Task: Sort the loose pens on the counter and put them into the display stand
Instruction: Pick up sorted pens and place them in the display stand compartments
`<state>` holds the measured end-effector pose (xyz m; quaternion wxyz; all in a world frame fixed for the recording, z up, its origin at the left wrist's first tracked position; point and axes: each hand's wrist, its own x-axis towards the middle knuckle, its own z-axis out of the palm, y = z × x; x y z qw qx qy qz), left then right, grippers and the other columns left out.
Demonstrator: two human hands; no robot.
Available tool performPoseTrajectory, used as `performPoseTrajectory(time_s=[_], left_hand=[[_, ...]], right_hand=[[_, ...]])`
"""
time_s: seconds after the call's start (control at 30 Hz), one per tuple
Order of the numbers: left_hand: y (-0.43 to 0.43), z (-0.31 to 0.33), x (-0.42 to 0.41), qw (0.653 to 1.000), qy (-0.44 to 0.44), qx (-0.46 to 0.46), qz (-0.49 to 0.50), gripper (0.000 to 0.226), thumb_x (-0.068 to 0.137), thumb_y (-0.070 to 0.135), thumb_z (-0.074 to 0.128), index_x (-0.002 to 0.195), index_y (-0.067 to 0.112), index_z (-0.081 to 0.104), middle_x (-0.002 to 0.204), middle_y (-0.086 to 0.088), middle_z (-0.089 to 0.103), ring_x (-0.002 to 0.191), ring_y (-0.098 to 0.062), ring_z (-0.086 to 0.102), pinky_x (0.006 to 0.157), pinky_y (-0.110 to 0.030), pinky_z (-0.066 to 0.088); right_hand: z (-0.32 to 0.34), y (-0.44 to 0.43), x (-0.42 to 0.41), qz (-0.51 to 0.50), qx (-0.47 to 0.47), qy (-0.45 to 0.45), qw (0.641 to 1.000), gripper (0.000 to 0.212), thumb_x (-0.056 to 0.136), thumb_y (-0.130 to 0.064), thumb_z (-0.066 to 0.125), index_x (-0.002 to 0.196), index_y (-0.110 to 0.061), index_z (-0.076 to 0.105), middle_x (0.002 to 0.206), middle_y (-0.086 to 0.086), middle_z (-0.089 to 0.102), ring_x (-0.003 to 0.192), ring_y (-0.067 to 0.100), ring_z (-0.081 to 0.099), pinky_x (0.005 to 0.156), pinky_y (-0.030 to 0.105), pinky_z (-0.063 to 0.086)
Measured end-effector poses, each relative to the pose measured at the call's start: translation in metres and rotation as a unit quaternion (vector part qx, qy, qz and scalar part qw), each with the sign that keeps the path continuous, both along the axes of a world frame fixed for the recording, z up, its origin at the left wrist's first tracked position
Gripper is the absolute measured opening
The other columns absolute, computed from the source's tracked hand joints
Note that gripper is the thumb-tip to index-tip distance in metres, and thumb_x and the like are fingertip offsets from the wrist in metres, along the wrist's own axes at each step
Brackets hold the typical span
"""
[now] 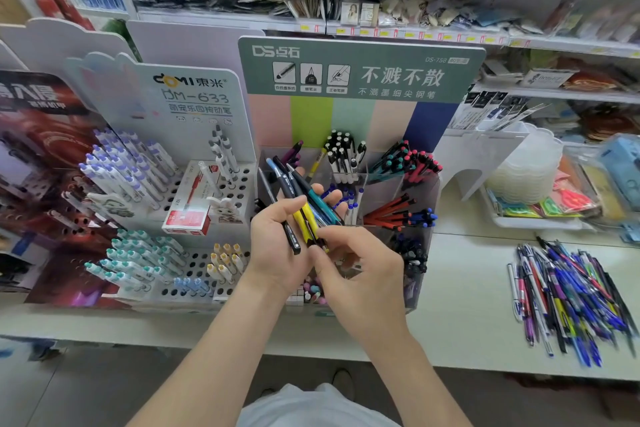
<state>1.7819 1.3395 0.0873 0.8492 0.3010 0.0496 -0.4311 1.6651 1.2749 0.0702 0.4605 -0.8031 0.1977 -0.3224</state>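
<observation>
- Your left hand (277, 239) was curled round a bunch of pens (304, 198) (black, yellow, teal, blue), their far ends fanned up and away from you.
- Your right hand (360, 270) pinched the near ends of that bunch with thumb and forefinger; couldn't tell which pen exactly.
- Both hands hovered in front of the clear display stand (420, 253), its compartments holding pens grouped by colour.
- Loose pens (568, 291) lay in a messy heap on the white counter (460, 322), well off to the right.
- Left of the stand sat a white peg rack (207, 260) with a red box (188, 208) on it.
</observation>
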Motion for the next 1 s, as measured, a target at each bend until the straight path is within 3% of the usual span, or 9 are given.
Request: performPoseTrajectory(time_s=[0.1,0.17,0.23,0.33,0.53,0.63,0.77,0.9,1.0], left_hand=[[-0.001,0.000,0.000,1.000,-0.021,0.018,-0.008,0.057,0.100,0.006,0.033,0.081,0.017,0.086,0.092,-0.010,0.077,0.094,-0.034,0.076,0.107,-0.053,0.051],[-0.001,0.000,0.000,0.999,-0.028,0.014,-0.005,0.055,0.097,0.003,0.034,0.082,0.017,0.085,0.087,-0.009,0.074,0.085,-0.033,0.076,0.101,-0.053,0.053],[-0.002,-0.001,0.003,0.999,-0.036,0.002,-0.028,0.033,0.087,0.003,0.045,0.100,0.010,0.075,0.097,-0.017,0.067,0.091,-0.038,0.071,0.094,-0.053,0.054],[-0.004,-0.005,0.007,0.999,-0.031,0.011,-0.042,0.045,0.070,0.002,0.055,0.114,0.006,0.062,0.101,-0.019,0.061,0.096,-0.038,0.064,0.089,-0.050,0.057],[-0.007,-0.004,0.007,0.976,-0.142,0.149,-0.063,0.047,0.071,-0.002,0.050,0.116,0.005,0.062,0.092,-0.011,0.063,0.088,-0.030,0.057,0.081,-0.042,0.053],[-0.011,0.005,0.006,0.978,-0.156,0.116,-0.070,0.038,0.081,-0.016,0.040,0.108,0.006,0.055,0.086,-0.011,0.055,0.075,-0.024,0.059,0.068,-0.038,0.058],[-0.016,0.004,0.005,0.981,-0.166,0.081,-0.062,0.040,0.088,-0.022,0.038,0.114,0.005,0.054,0.097,-0.017,0.056,0.087,-0.031,0.063,0.082,-0.044,0.063],[-0.018,0.001,0.009,0.968,-0.181,0.174,-0.014,0.033,0.079,-0.011,0.052,0.108,0.004,0.057,0.089,-0.014,0.061,0.069,-0.025,0.057,0.070,-0.044,0.050],[-0.014,0.003,0.016,0.959,-0.180,0.218,0.014,0.025,0.083,-0.012,0.044,0.096,0.007,0.053,0.087,-0.011,0.054,0.060,-0.022,0.045,0.057,-0.037,0.037]], right_hand=[[-0.003,-0.005,0.002,0.034,-0.095,-0.003,0.995,0.031,0.091,-0.010,0.084,0.121,-0.018,0.079,0.106,-0.005,0.071,0.095,0.007,0.069,0.081,0.029,0.060],[-0.004,-0.008,0.003,0.036,-0.084,0.006,0.996,0.034,0.090,-0.016,0.085,0.123,-0.019,0.078,0.106,-0.008,0.071,0.093,0.007,0.069,0.080,0.027,0.059],[-0.004,-0.009,0.005,0.019,-0.048,0.013,0.999,0.036,0.087,-0.018,0.087,0.121,-0.022,0.078,0.102,-0.012,0.072,0.084,0.010,0.069,0.075,0.028,0.059],[-0.002,-0.011,0.008,0.005,-0.058,0.014,0.998,0.033,0.087,-0.015,0.083,0.118,-0.023,0.077,0.100,-0.012,0.074,0.079,0.011,0.071,0.072,0.031,0.060],[0.003,-0.014,0.011,-0.067,-0.171,0.021,0.983,0.029,0.088,-0.011,0.074,0.116,-0.016,0.074,0.094,-0.007,0.073,0.075,0.007,0.066,0.071,0.025,0.058],[0.005,-0.017,0.010,-0.065,-0.154,0.014,0.986,0.026,0.092,-0.007,0.072,0.116,-0.017,0.074,0.093,-0.009,0.072,0.076,0.004,0.064,0.072,0.019,0.053],[0.011,-0.021,0.007,-0.108,-0.019,-0.027,0.994,0.023,0.094,-0.004,0.073,0.110,-0.021,0.078,0.090,-0.013,0.075,0.076,0.013,0.073,0.067,0.024,0.059],[0.025,-0.034,0.012,-0.124,-0.077,-0.061,0.987,0.021,0.096,-0.002,0.072,0.110,-0.014,0.080,0.096,-0.005,0.076,0.078,0.007,0.072,0.070,0.018,0.057],[0.042,-0.058,0.030,-0.086,-0.180,-0.054,0.978,0.019,0.098,0.000,0.068,0.109,-0.010,0.078,0.097,0.000,0.071,0.079,0.010,0.067,0.074,0.023,0.055]])
